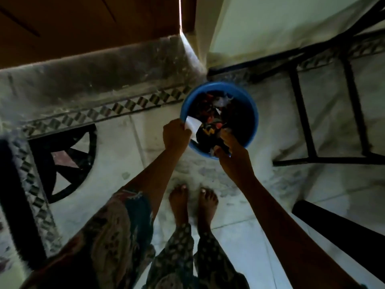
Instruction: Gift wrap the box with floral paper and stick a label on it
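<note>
Scraps are lying blurred in the blue bin; left grip is pinching white paper, right grip clutching dark paper.

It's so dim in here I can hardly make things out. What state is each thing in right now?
Blue bin: upright, open on top, partly filled with scraps.
Left grip: pinches the white paper.
Right grip: holds dark patterned scraps.
White paper: bent, at the bin's near rim.
Dark patterned scraps: bunched, over the bin.
Door: thin slit of light along its edge.
</note>
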### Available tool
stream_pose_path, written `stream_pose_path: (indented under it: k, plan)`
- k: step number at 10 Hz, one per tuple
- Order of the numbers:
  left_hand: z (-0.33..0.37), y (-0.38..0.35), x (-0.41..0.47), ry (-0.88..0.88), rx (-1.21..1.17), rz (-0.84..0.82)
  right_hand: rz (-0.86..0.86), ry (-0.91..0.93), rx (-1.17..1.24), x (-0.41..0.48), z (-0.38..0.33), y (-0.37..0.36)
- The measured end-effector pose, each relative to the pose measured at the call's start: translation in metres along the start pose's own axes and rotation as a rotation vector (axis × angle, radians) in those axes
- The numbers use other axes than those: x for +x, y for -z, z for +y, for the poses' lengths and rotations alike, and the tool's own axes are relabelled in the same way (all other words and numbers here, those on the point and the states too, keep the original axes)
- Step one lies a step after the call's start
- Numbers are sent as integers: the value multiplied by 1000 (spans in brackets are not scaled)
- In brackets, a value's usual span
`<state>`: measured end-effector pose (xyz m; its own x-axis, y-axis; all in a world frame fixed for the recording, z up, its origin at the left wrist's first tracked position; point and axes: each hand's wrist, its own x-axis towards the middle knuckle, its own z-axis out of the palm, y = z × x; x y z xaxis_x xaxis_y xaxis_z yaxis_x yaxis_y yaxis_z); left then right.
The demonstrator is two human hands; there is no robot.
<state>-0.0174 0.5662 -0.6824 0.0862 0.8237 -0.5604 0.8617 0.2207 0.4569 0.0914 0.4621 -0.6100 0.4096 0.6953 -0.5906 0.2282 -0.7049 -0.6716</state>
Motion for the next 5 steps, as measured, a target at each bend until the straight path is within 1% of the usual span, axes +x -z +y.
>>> stream_pose_path:
  k: [1, 2, 3, 4, 5]
  plan:
    - [-2, -31, 28, -35, 21, 22, 54, 37, -17, 21, 18, -6]
    - [3, -44, 42, -77, 74, 32, 71, 60, -17, 34, 25, -10]
    - [6, -51, 43, -103, 116, 1, 68, 62, 3, 36, 30, -13]
    - [10, -36, 30, -86, 64, -30, 53, 40, 3, 27, 19, -9]
    - [12, -10, 6, -105, -26, -64, 67, 14, 24, 8, 0, 0]
